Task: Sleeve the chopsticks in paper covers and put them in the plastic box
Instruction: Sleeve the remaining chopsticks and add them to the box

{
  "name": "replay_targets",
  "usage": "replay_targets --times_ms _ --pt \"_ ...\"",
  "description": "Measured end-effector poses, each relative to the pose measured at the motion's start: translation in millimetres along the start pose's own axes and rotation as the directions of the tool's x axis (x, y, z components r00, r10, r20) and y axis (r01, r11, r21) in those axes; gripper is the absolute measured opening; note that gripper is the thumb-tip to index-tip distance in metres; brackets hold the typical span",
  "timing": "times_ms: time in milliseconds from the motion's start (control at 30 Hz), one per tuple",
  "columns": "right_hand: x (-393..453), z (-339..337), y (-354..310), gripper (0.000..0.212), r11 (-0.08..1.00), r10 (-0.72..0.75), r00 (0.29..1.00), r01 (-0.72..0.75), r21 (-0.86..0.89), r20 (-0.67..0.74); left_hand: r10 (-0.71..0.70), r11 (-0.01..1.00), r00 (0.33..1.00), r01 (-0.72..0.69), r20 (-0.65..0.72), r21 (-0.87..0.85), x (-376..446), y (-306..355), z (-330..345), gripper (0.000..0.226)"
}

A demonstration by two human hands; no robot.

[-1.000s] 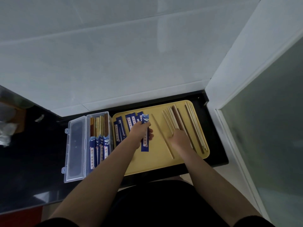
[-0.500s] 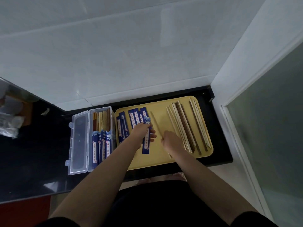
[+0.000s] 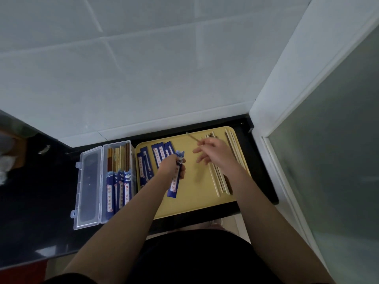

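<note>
- Left hand [image 3: 171, 166] grips a blue paper cover [image 3: 175, 182] above the yellow tray [image 3: 196, 199].
- Right hand [image 3: 215, 153] pinches one chopstick [image 3: 192, 137], other fingers spread, just right of the cover.

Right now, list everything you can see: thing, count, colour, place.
tray: one, yellow, on the black counter.
plastic box: one, clear, lid open, left of the tray.
sleeved chopsticks: several, blue covers, in the box.
paper covers: several, blue, on the tray's left part.
bare chopsticks: several, pale and brown, on the tray's right part.
left hand: holds one blue paper cover.
right hand: pinches one pale chopstick.
</note>
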State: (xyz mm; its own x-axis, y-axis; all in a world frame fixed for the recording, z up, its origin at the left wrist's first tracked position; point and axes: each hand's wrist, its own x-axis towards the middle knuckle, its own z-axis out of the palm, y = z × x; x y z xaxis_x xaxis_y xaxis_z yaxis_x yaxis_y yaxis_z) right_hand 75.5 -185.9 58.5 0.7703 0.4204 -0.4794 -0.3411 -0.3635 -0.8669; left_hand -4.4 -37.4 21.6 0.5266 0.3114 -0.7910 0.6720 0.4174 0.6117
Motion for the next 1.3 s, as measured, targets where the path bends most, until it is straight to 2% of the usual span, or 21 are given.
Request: replay_targets --times_ms 100,267,433,700,900,1033,1100,1167,1233,1300 --pt "-3 -8 -21 0.013 0.991 -0.130 0.987 0.126 -0.052 -0.089 0.034 0.999 0.999 -0.035 0.027 0.024 -5 3 3 0.025" --pt "-2 -14 -38 0.037 0.968 -0.247 0.933 0.252 -0.013 -0.263 0.073 0.985 0.997 -0.070 -0.015 0.161 -5 2 3 0.028" --pt "-1 -10 -36 0.036 0.962 -0.264 0.919 0.272 -0.015 -0.292 0.129 0.971 0.992 -0.126 -0.001 0.204 -6 0 5 0.038" --pt "4 -15 -40 0.036 0.953 -0.292 0.901 0.303 -0.015 -0.320 0.141 0.965 0.990 -0.138 0.003 0.223 -6 2 7 0.036" --pt "6 -25 -32 0.034 0.952 -0.293 0.889 0.306 -0.020 -0.352 0.165 0.932 0.985 -0.171 0.045 0.319 0 0 13 0.041" --pt "10 -26 -26 0.034 0.962 -0.265 0.918 0.274 -0.010 -0.296 0.172 0.930 0.977 -0.202 0.122 0.307 0 1 25 0.040" --pt "11 -23 -23 0.034 0.971 -0.235 0.950 0.222 -0.085 -0.203 0.186 0.937 0.969 -0.224 0.161 0.267 -2 4 32 0.037" --pt "11 -23 -20 0.036 0.946 -0.096 0.995 0.099 -0.309 0.024 0.202 0.944 0.957 -0.247 0.207 0.221 -3 10 40 0.037" --pt "11 -24 -15 0.044 0.860 0.139 0.967 -0.011 -0.511 0.212 0.205 0.937 0.955 -0.255 0.216 0.238 -3 17 47 0.044" --pt "15 -29 -3 0.050 0.857 0.261 0.937 -0.113 -0.503 0.234 0.169 0.949 0.962 -0.218 0.215 0.230 0 20 50 0.040"
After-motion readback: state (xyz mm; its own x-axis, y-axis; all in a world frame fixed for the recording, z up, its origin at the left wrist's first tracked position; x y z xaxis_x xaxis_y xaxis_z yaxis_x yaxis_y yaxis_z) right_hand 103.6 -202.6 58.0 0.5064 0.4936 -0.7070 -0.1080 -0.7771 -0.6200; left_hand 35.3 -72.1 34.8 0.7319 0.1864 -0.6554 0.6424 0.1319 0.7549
